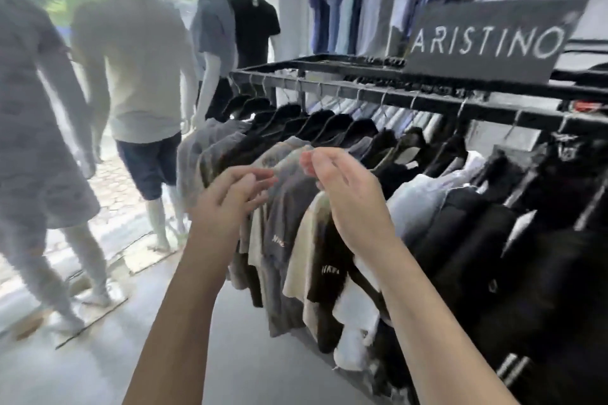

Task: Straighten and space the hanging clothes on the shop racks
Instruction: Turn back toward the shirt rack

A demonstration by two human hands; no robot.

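A left hand (pixel 230 199) and right hand (pixel 350 196), fingers loose, hover before grey T-shirts (pixel 288 207) on a black rack (pixel 427 102); an ARISTINO sign (pixel 487 39) stands beyond the right hand.

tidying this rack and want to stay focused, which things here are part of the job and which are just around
Part of the job: black rack rail, black hangers, hanging t-shirts, left hand and right hand, both up at the shirts.

Just around: dressed mannequins, ARISTINO sign, shirts on the back wall (not this rack).
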